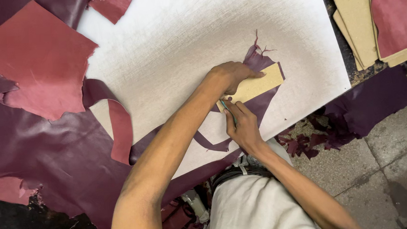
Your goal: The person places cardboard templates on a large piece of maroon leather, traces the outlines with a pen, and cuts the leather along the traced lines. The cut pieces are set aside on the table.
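Left hand flat, pinning tan template on maroon leather scrap; right hand grips teal knife at template's near edge, white board bare beyond.

I log a grey concrete floor, stained, with a seam across its slabs. I see dark leather scraps strewn on it beside the table. I note the worktable's dark, worn edge at the right. Light falls evenly and bright, strongest over the pale cutting board.
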